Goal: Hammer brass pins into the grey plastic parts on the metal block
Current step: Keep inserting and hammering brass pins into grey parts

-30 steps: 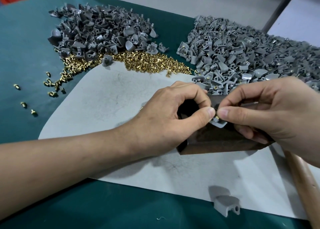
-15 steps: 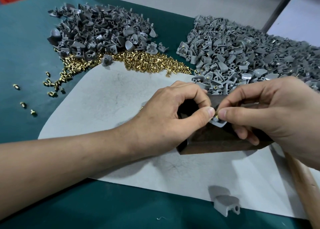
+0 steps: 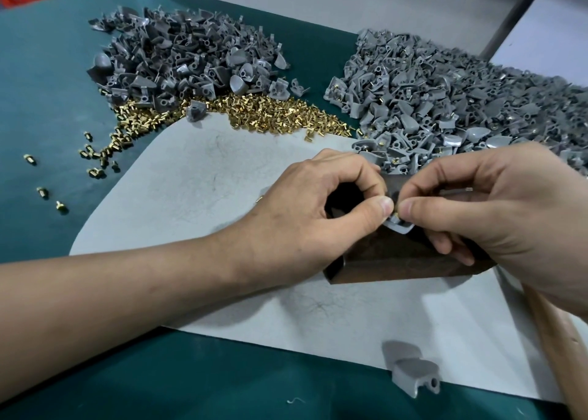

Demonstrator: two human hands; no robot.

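Brass pin [image 3: 395, 211] stood pinched between the thumb and forefinger of the right hand [image 3: 496, 216], its lower end at the grey plastic part [image 3: 401, 227]. That part lay on top of the dark metal block [image 3: 397, 263], directly under both thumbs. The left hand [image 3: 318, 209] had its fingers curled, thumb and forefinger gripping the part from the other side, the two thumb tips almost meeting. A wooden handle [image 3: 560, 340] ran out from under the right wrist. Beyond the left hand lay a heap of loose pins [image 3: 264, 114] and a pile of bare grey parts [image 3: 178, 57]. Beyond the right hand lay a pile of pinned parts [image 3: 445, 95]. Nearer than both hands, one stray grey part [image 3: 410, 372] sat at the edge of the pale sheet [image 3: 222, 171] on the green table [image 3: 47, 101].
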